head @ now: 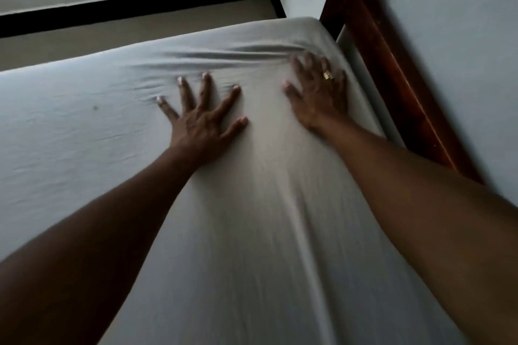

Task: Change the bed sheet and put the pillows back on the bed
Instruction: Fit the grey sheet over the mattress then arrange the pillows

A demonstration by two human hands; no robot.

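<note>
A white bed sheet (84, 148) covers the mattress and fills most of the view. My left hand (201, 112) lies flat on it with fingers spread, pressing the cloth. My right hand (316, 92), blurred and wearing a gold ring, presses flat on the sheet near the mattress's far right corner. Ridges of wrinkled cloth (224, 56) bunch just beyond both sets of fingertips. No pillows are in view.
A dark wooden headboard (398, 87) runs along the right side of the mattress, against a pale wall (448, 36). Beyond the bed's far edge lies beige floor (112, 33) with a black skirting board (140, 8) under a white wall.
</note>
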